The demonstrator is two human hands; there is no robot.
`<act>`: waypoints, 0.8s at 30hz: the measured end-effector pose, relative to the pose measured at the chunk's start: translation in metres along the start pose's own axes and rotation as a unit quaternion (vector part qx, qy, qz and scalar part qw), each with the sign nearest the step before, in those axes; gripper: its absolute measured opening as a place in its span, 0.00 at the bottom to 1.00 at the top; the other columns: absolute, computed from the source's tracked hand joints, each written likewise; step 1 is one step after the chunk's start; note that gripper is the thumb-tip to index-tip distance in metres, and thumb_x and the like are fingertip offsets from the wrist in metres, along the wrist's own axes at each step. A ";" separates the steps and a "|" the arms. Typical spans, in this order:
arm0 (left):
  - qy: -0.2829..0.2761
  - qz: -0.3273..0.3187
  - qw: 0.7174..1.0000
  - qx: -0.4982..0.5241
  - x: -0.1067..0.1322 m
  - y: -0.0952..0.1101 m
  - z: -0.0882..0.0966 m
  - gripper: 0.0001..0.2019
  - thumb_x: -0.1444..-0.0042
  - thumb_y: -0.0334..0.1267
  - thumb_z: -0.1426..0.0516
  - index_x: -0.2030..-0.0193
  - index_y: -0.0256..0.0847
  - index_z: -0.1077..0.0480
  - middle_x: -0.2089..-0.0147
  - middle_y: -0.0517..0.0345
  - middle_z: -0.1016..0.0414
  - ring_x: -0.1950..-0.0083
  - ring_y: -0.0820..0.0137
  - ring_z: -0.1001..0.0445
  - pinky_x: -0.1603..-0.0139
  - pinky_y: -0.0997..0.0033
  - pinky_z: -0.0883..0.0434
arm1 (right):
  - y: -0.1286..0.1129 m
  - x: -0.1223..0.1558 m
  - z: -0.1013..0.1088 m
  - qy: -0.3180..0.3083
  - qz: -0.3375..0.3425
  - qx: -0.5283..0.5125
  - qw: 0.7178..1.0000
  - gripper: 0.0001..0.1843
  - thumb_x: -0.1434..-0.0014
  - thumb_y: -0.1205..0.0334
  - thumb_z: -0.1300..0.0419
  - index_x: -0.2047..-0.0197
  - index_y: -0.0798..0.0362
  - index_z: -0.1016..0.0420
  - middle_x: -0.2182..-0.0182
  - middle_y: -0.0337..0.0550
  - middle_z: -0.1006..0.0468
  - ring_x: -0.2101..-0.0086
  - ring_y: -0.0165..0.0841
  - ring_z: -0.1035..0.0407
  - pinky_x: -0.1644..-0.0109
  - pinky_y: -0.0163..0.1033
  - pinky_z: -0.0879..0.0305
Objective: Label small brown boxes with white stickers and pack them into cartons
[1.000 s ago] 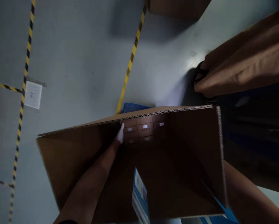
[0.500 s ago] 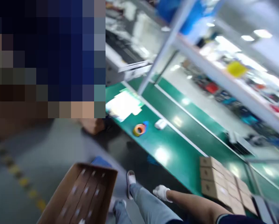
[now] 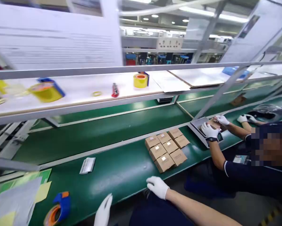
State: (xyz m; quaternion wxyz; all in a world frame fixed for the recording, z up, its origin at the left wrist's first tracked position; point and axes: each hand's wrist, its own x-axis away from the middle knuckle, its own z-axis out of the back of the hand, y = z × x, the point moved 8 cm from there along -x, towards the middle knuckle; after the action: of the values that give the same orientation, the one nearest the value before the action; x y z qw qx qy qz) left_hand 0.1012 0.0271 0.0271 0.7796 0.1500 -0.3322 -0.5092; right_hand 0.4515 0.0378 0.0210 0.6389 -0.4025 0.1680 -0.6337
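Observation:
Both my hands wear white gloves and hold nothing. My left hand [image 3: 104, 211] hovers at the near edge of the green conveyor belt [image 3: 122, 169], fingers stretched out and together. My right hand [image 3: 157, 186] hangs just off the belt edge with its fingers loosely spread and slightly bent. Nearest to the right hand is a block of several small brown cardboard boxes [image 3: 166, 149] with white labels, lying on the belt further out to the right. A silver packet [image 3: 87, 165] lies on the belt to the left.
A co-worker on the right has gloved hands [image 3: 209, 130] on a box on a weighing scale [image 3: 198, 124]. A blue and orange tape dispenser [image 3: 58, 212] and papers [image 3: 15, 201] lie at the left. The shelf above holds yellow tape rolls [image 3: 140, 80] and a red cutter [image 3: 114, 90].
The view has swung up from a large carton on the floor to the conveyor belt. My left hand has come out of the carton; both hands are now at the belt edge.

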 end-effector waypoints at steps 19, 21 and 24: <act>-0.242 -0.156 0.957 -0.021 -0.185 0.269 -0.201 0.15 0.36 0.47 0.39 0.50 0.38 0.23 0.48 0.47 0.22 0.45 0.55 0.24 0.39 0.48 0.29 | 0.089 -0.067 0.085 0.123 -0.011 0.290 0.949 0.51 0.50 0.47 0.33 0.28 0.60 0.40 0.25 0.67 0.51 0.30 0.66 0.56 0.28 0.67 0.60; -0.235 -0.120 0.964 0.023 -0.165 0.232 -0.189 0.17 0.38 0.47 0.39 0.48 0.39 0.22 0.49 0.44 0.22 0.44 0.51 0.24 0.38 0.49 0.30 | 0.083 -0.064 0.085 0.098 0.017 0.293 0.951 0.52 0.53 0.49 0.33 0.28 0.60 0.40 0.28 0.68 0.47 0.34 0.65 0.48 0.31 0.66 0.53; -0.221 -0.077 0.964 0.127 -0.137 0.192 -0.184 0.24 0.39 0.46 0.40 0.39 0.39 0.26 0.40 0.41 0.24 0.38 0.50 0.27 0.34 0.51 0.32 | 0.074 -0.069 0.087 0.072 0.043 0.306 0.948 0.52 0.55 0.51 0.34 0.29 0.59 0.41 0.36 0.67 0.37 0.42 0.61 0.39 0.36 0.63 0.45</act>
State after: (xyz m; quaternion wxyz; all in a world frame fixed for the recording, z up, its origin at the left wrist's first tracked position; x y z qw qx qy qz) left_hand 0.3220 0.2136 -0.0480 0.6197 0.1564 -0.5454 -0.5423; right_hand 0.5548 0.1194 0.0003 0.7441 -0.1334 0.0288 -0.6540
